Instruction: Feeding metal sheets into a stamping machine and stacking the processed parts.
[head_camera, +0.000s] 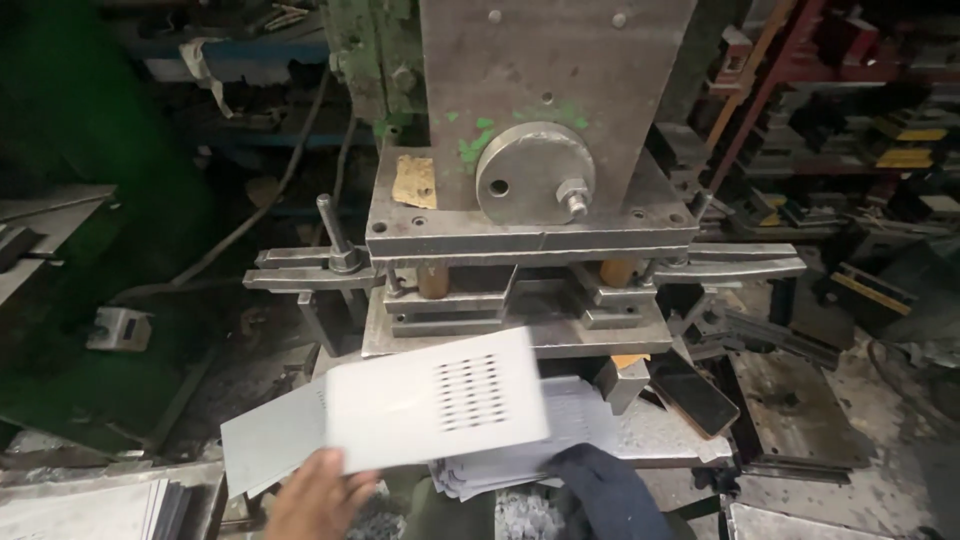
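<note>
Below the press (530, 190), left hand (318, 497) — fingers gripping a perforated sheet (435, 400).

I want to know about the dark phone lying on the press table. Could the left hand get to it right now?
Probably not easily. The left hand is holding the punched metal sheet, so it is busy, and the phone lies off on the far right side, past the stack of sheets and the dark sleeve.

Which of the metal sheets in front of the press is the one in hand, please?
The punched sheet with the slot grid, held at its lower edge by the left hand. The plain sheet lies beneath it; the punched pile lies at right.
</note>
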